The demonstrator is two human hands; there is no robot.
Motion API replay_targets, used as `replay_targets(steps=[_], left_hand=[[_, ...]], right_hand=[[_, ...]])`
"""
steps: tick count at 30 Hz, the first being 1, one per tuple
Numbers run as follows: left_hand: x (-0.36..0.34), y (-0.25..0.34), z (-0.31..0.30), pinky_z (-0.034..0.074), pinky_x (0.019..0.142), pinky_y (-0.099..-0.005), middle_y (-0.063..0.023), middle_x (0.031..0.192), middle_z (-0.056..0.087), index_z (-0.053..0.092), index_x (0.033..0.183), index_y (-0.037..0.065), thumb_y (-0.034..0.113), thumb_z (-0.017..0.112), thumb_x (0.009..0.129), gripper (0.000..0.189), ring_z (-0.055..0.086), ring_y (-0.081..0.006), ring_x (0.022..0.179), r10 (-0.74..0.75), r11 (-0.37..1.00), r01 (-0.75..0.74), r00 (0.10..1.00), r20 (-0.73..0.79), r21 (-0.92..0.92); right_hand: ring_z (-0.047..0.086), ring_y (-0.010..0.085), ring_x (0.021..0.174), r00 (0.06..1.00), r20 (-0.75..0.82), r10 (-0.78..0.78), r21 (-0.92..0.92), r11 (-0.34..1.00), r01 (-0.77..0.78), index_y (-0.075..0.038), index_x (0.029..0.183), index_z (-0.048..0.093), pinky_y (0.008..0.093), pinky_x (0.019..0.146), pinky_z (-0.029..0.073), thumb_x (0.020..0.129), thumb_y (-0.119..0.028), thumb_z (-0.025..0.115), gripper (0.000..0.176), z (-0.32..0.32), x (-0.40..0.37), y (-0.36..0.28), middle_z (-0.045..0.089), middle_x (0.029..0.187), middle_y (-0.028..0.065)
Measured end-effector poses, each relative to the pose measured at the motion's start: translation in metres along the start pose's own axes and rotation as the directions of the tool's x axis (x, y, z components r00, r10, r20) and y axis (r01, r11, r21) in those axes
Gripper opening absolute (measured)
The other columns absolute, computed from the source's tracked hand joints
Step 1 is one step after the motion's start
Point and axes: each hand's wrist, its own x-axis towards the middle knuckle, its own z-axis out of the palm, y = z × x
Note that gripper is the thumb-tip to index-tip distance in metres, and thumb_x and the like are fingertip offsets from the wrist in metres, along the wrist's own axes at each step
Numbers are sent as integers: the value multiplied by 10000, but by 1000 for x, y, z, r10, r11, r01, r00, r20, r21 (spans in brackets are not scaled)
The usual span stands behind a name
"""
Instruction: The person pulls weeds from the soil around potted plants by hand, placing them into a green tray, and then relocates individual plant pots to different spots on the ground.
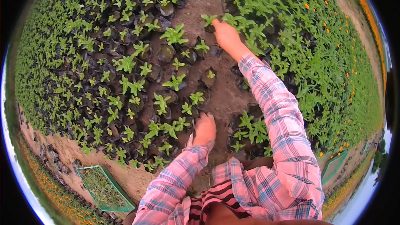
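Observation:
My right hand (227,36) reaches forward to the edge of the right-hand plant block. Its fingers are closed at a small potted seedling (209,20), whose green leaves show just left of the fingertips. Part of its dark bag is hidden by the hand. Low over the soil path, my left hand (204,130) has its fingers stretched forward and holds nothing that I can see. Close to it on the left are seedlings in black bags (186,108). Another bagged seedling (209,76) stands apart on the path, between the two hands.
Rows of bagged seedlings (104,75) fill the left side. Taller, denser plants (308,62) with orange flowers cover the right. A bare soil path (198,6) runs between them. A green-framed tray (104,187) of cut grass lies at lower left, another green frame (333,167) at lower right.

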Motion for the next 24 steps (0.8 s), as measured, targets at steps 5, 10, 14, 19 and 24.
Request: replay_targets(steps=[5,10,14,19,24], left_hand=[[2,1,4,524,610,-351,-123,960,500,549,971,82,104,541,809,164,581,-282,803,-25,999,26,1000,-7,22],[0,3,-7,518,597,-353,-119,953,506,539,959,91,103,544,803,157,581,-277,800,-25,1000,25,1000,15,2],[1,3,-4,517,596,-359,-122,948,509,539,973,84,115,533,814,162,579,-286,807,-37,999,36,997,61,11],[2,2,10,515,573,-365,-121,944,503,545,1005,94,138,532,825,185,574,-293,794,-61,998,62,998,24,-5],[3,4,2,517,592,-371,-132,973,499,536,1002,97,125,535,816,188,576,-300,819,-45,998,41,995,84,43]], right_hand=[[589,392,791,991,-116,-73,61,995,81,-9,893,525,460,683,474,791,-70,516,118,4,16,6,590,819,218],[552,399,817,953,-202,-226,225,936,270,-10,846,496,439,692,449,763,-61,595,139,-35,46,-22,563,842,179],[589,342,813,849,-135,-511,125,841,526,-68,916,539,415,700,483,784,-58,486,143,-21,74,-35,582,883,138],[578,331,893,890,-181,-418,216,866,451,-77,953,567,403,766,480,790,-87,519,170,27,72,-23,573,923,144],[580,387,860,891,-435,132,230,973,-32,3,954,514,429,756,491,793,-127,603,225,1,74,4,522,974,234]])
